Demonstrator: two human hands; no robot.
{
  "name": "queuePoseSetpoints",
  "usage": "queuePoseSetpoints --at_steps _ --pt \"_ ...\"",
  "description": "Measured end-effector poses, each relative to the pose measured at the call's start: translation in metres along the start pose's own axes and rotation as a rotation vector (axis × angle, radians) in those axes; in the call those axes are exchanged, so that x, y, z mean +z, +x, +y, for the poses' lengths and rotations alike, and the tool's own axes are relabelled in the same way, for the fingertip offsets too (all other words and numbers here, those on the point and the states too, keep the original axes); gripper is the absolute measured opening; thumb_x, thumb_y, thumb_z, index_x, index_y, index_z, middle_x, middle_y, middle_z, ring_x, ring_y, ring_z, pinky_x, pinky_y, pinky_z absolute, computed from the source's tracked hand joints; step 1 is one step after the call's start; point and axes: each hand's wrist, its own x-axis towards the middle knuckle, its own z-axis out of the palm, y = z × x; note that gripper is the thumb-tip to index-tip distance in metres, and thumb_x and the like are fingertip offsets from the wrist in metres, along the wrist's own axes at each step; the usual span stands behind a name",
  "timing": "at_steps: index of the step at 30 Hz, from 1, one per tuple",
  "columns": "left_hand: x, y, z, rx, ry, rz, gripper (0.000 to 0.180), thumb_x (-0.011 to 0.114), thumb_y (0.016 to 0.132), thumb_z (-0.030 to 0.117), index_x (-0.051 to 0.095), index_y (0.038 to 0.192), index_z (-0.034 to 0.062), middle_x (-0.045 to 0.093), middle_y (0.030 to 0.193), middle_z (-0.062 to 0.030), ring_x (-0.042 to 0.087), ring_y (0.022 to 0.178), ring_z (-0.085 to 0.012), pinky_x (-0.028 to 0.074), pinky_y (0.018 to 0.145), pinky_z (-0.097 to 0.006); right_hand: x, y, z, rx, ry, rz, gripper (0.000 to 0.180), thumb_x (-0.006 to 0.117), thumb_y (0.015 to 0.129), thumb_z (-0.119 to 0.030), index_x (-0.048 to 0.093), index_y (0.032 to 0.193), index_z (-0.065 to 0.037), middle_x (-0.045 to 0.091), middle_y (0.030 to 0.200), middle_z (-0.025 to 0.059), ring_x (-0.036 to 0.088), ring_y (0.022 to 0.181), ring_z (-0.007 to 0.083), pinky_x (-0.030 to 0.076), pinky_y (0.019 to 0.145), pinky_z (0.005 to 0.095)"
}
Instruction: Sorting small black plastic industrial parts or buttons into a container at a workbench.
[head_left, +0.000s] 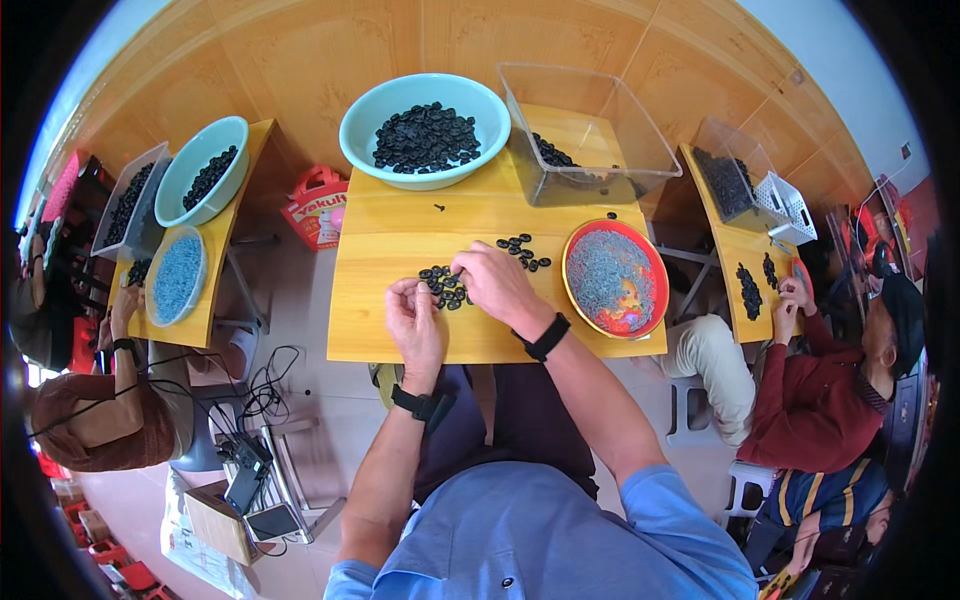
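My left hand [412, 318] is closed in a pinch at the left edge of a loose cluster of small black oval pieces [455, 297]. My right hand [497, 288] reaches in from the right with curled fingers, its fingertips over the same cluster. Whatever either hand pinches is too small or hidden to make out. A second group of black oval pieces [518, 246] lies just beyond my right hand. To the right stands a round red tray [658, 285] filled with small grey metal bits [605, 262].
At the table's back are a light blue basin [425, 181] of black pieces and a clear plastic bin [600, 187] with more. A tiny dark piece [440, 208] lies on the wooden table [375, 215]. People work at side tables left and right; cables [265, 385] trail on the left.
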Motion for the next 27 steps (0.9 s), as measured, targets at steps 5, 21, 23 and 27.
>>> queuePoseSetpoints --at_steps 5,21,23,27 --pt "0.005 -0.002 -0.001 -0.015 -0.013 -0.008 0.010 0.058 0.101 0.008 0.054 0.108 0.0021 0.057 0.087 -0.0008 0.054 0.073 -0.0061 0.045 0.064 -0.020 0.012 0.008 0.009 -0.034 -0.171 -0.044 0.011 0.066 0.076 -0.003 0.069 0.087 -0.002 0.067 0.089 0.0168 0.067 0.085 0.0360 0.052 0.075 0.0459" --pt "0.003 -0.004 0.003 -0.056 0.156 -0.131 0.009 0.060 0.098 0.005 0.058 0.106 0.0019 0.059 0.084 0.0000 0.055 0.075 -0.0072 0.047 0.070 -0.022 -0.011 -0.016 0.009 0.112 -0.133 0.038 0.007 0.064 0.078 -0.006 0.067 0.082 -0.001 0.068 0.087 0.0182 0.067 0.084 0.0359 0.053 0.074 0.0463" --pt "0.002 -0.005 0.002 -0.056 0.178 -0.142 0.009 0.061 0.097 0.005 0.058 0.104 0.0017 0.059 0.083 0.0000 0.055 0.075 -0.0073 0.047 0.070 -0.022 -0.022 -0.029 0.009 0.139 -0.080 0.054 0.006 0.065 0.079 -0.007 0.066 0.083 -0.002 0.068 0.087 0.0164 0.067 0.083 0.0347 0.053 0.073 0.0463" --pt "0.011 -0.011 0.006 0.089 0.351 -0.231 0.005 0.066 0.094 0.004 0.061 0.097 0.0024 0.058 0.078 0.0006 0.051 0.069 -0.0044 0.045 0.062 -0.021 -0.036 -0.054 0.017 0.235 0.010 -0.051 0.008 0.065 0.079 -0.008 0.068 0.084 -0.002 0.070 0.088 0.0172 0.067 0.086 0.0367 0.052 0.075 0.0470"
